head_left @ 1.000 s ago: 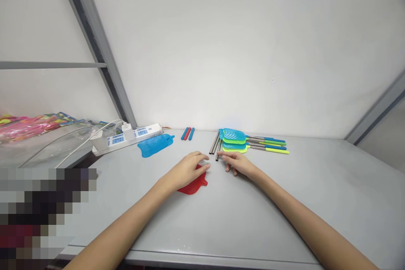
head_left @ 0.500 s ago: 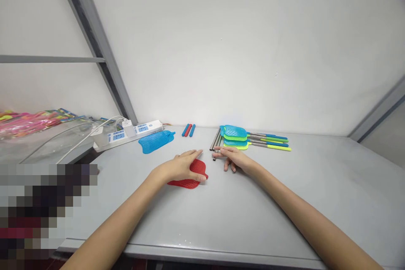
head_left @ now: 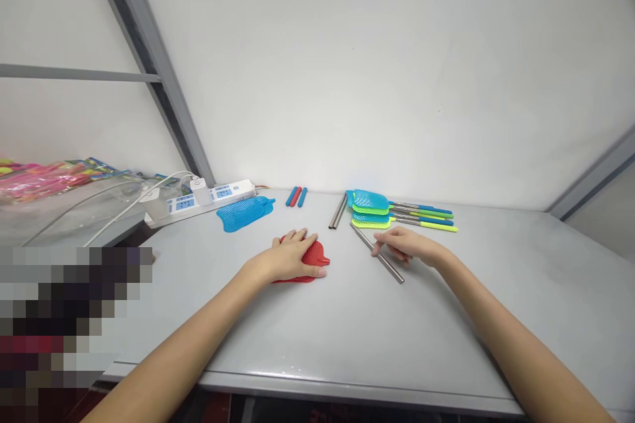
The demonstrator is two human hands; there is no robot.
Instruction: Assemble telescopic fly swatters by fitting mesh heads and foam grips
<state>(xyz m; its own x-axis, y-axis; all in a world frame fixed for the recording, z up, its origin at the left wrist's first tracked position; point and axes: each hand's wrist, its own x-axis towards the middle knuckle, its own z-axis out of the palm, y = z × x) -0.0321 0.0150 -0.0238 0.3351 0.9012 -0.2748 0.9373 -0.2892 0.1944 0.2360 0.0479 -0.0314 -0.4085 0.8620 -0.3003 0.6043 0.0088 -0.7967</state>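
Note:
My left hand (head_left: 292, 258) rests palm down over a red fly-swatter head (head_left: 313, 253), fingers spread toward its far edge and thumb over the near side. The short stem of the head points right. A metal tube (head_left: 389, 267) slants across the table, and my right hand (head_left: 403, 244) has its bent fingers on it around the middle; part of the grip is hidden. Two more metal tubes (head_left: 338, 212) lie farther back. Beside them is a pile of fly swatters with blue and green heads (head_left: 371, 201) and coloured handles (head_left: 436, 227).
A blue swatter head (head_left: 247, 213) lies by a white power strip (head_left: 229, 190) with plugged-in adapters and cables. Several blue and red handle grips (head_left: 296, 196) are near the wall. Plastic-wrapped pink items (head_left: 42, 182) sit at far left. The grey table (head_left: 317, 337) ends in front.
My right hand has moved right, drawing one metal tube away from the others and turning it to slant. My left hand has settled on the red head, which shifted slightly.

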